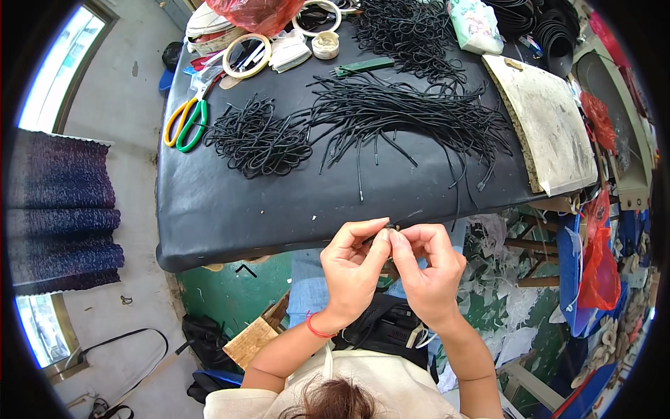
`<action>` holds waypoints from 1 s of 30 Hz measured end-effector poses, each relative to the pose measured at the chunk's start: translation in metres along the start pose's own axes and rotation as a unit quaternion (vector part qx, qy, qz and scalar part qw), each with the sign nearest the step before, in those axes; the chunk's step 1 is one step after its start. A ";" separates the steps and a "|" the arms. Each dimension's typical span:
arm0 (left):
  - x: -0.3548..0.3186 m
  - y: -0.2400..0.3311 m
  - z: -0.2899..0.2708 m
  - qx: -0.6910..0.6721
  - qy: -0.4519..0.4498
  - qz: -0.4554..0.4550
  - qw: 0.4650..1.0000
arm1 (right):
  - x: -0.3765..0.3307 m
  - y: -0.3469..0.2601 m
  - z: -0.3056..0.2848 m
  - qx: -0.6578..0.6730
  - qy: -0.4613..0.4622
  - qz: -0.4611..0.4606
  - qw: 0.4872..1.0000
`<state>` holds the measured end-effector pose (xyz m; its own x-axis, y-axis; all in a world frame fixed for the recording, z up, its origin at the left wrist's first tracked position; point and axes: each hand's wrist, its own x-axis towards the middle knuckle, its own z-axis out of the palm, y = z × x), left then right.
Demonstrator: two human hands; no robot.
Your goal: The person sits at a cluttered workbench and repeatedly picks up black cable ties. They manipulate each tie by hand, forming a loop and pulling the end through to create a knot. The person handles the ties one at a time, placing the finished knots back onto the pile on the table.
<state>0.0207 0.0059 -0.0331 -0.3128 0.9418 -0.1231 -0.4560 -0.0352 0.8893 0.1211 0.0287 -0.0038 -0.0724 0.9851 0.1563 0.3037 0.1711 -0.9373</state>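
Observation:
My left hand [352, 269] and my right hand [427, 269] meet just below the front edge of the black table [230, 209]. Their fingertips pinch a short black cord piece [392, 228] between them; most of it is hidden by the fingers. A red band circles my left wrist. On the table lie a spread of long black cords [412, 115], a tangled pile of looped black cords [258, 140] to its left, and a denser black cord heap [408, 31] at the back.
Green and yellow scissors [185, 122] lie at the table's left. Tape rolls [246, 56], a small white spool [325, 45] and a red bag [255, 12] sit at the back. A stained board [551, 126] rests on the right. Red bags and scraps lie on the floor to the right.

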 end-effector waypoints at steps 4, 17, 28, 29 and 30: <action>0.001 0.001 -0.003 0.000 -0.025 -0.039 0.999 | 0.007 0.007 -0.004 0.120 -0.036 0.130 0.984; 0.013 0.031 -0.008 0.384 -0.180 0.106 0.899 | 0.015 0.021 -0.017 0.199 -0.083 0.126 0.968; 0.014 0.028 -0.011 0.201 -0.228 -0.154 0.940 | 0.015 0.022 -0.012 0.216 -0.021 0.205 0.954; 0.015 0.029 -0.012 0.174 -0.224 -0.165 0.945 | 0.016 0.021 -0.013 0.257 -0.014 0.212 0.943; 0.016 0.031 -0.013 0.150 -0.216 -0.178 0.948 | 0.016 0.021 -0.017 0.264 -0.018 0.225 0.938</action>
<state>-0.0095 0.0153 -0.0138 0.2160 0.9279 -0.3039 -0.1912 0.3454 0.9188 0.1422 0.0483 -0.0153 -0.0842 0.9519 -0.2945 -0.2010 -0.3057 -0.9307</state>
